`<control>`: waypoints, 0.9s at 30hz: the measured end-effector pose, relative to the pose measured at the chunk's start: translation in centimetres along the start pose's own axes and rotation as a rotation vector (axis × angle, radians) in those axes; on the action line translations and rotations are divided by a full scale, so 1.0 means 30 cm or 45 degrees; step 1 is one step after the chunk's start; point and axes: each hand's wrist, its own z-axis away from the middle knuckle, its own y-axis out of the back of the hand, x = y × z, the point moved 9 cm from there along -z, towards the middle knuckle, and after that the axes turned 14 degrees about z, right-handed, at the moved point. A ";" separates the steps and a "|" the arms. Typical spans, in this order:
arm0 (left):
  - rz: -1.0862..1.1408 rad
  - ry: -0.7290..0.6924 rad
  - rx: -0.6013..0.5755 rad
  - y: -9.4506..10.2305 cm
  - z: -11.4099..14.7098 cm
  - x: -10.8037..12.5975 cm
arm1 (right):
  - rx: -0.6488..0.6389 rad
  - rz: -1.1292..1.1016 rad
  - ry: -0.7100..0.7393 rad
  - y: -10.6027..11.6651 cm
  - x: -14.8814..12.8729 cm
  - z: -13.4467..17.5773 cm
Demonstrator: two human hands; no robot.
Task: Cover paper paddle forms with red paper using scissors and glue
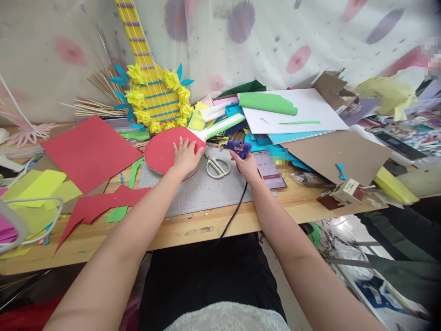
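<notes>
My left hand [187,155] lies with its fingers spread on a red rounded piece [158,149], which has a white and green handle-like strip [225,126] running up to the right. In my right hand [246,166] is a purple-blue glue gun [238,147], its nozzle pointing left beside the strip. From the gun a black cord [236,212] trails down over the table edge. Scissors [218,168] with pale handles rest between my hands on a grey cutting mat [193,197]; their blades are partly hidden.
A yellow paper guitar [160,99] with yellow flowers stands behind. Red sheets [91,151] and green scraps lie left. A phone [270,170] with a timer is right of the gun. Brown cardboard [339,154], a white board [310,110] and a small carton [344,193] are farther right.
</notes>
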 end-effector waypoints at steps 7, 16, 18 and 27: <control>-0.112 0.047 -0.088 -0.078 -0.017 -0.012 | 0.008 0.054 0.043 -0.009 0.002 -0.003; -0.225 0.017 -0.096 -0.091 0.003 -0.026 | 0.004 0.069 0.028 -0.016 -0.011 0.009; -0.232 0.032 -0.095 -0.089 0.003 -0.025 | -0.011 0.068 0.022 -0.017 -0.017 0.012; -0.112 0.089 -0.100 -0.043 0.012 -0.036 | -0.061 -0.038 0.037 -0.030 -0.028 0.016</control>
